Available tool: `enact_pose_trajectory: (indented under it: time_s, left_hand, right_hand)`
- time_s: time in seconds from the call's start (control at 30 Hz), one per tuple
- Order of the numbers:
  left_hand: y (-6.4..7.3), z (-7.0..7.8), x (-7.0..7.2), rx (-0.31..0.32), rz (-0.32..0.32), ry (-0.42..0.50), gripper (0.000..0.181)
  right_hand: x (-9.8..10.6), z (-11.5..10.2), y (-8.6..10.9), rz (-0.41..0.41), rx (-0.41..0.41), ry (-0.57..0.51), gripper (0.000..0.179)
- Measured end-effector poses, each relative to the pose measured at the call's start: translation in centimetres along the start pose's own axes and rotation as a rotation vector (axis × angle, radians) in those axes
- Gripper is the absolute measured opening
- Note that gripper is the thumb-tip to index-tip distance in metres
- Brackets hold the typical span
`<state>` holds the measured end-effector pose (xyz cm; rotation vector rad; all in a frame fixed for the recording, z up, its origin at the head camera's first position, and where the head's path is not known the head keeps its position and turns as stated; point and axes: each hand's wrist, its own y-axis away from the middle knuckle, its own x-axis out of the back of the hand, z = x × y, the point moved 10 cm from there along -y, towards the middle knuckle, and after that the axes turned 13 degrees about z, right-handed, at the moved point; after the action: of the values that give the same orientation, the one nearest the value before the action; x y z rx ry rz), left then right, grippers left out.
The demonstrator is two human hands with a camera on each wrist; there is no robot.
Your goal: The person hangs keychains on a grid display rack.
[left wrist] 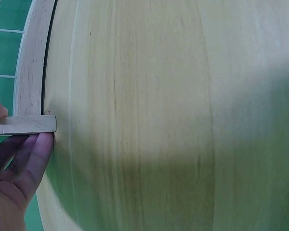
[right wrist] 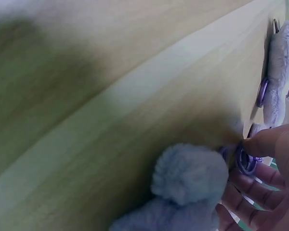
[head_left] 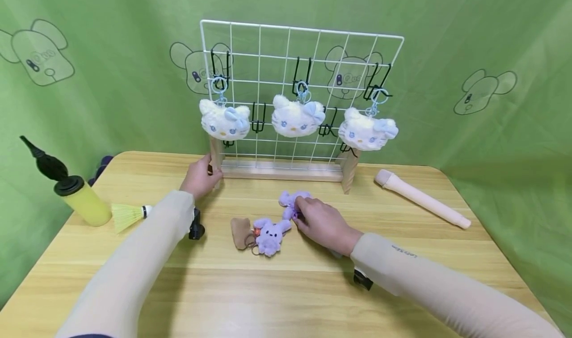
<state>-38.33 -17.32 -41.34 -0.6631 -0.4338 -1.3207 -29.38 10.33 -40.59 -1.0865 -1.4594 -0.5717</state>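
Observation:
My left hand point(head_left: 199, 177) grips the wooden foot point(left wrist: 26, 125) at the left end of the white wire grid rack point(head_left: 281, 170), thumb on one side and fingers on the other. Near the middle of the table, my right hand point(head_left: 325, 227) pinches a purple ring point(right wrist: 245, 160) between thumb and fingers. A fluffy lilac plush point(right wrist: 190, 175) lies close beside those fingers, and another lilac plush point(right wrist: 282, 62) is farther off. In the head view, a purple plush point(head_left: 292, 200) shows at the right fingertips. Left of it lies a purple plush keychain point(head_left: 269, 236) with a brown piece point(head_left: 241, 232).
Three white cat plush keychains point(head_left: 292, 117) hang from black hooks point(head_left: 302, 75) on the grid. At the left stand a yellow hand pump point(head_left: 87, 204) and a yellow shuttlecock point(head_left: 127, 216). A pale pink microphone-shaped stick point(head_left: 422, 199) lies at the right. Green cloth point(head_left: 447, 30) hangs behind.

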Motion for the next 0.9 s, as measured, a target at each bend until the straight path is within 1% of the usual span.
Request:
enact_pose_trajectory:
  time_s: [0.07, 0.33, 0.43, 0.53, 0.7, 0.9]
  left_hand:
    - [0.0, 0.0, 0.0, 0.0, 0.001, -0.004, 0.054]
    - [0.0, 0.1, -0.3, 0.015, -0.028, 0.015, 0.062]
    - [0.0, 0.1, -0.3, 0.006, -0.023, 0.014, 0.061]
    - [-0.1, 0.0, -0.2, -0.004, -0.017, 0.015, 0.059]
    - [-0.1, -0.1, -0.2, 0.007, -0.022, 0.02, 0.059]
    - [0.0, 0.0, -0.1, 0.016, -0.022, 0.024, 0.061]
  right_hand:
    - [0.0, 0.0, 0.1, -0.002, 0.007, -0.023, 0.016]
    - [0.2, -0.1, 0.3, -0.036, 0.028, -0.163, 0.008]
    - [0.6, 0.0, 0.2, -0.027, 0.034, -0.186, 0.004]
    - [1.0, 0.2, 0.1, -0.017, 0.03, -0.2, 0.006]
    - [1.9, 0.5, 0.0, -0.006, 0.008, -0.261, 0.01]
    - [3.5, 0.5, -0.4, 0.064, 0.031, -0.26, 0.01]
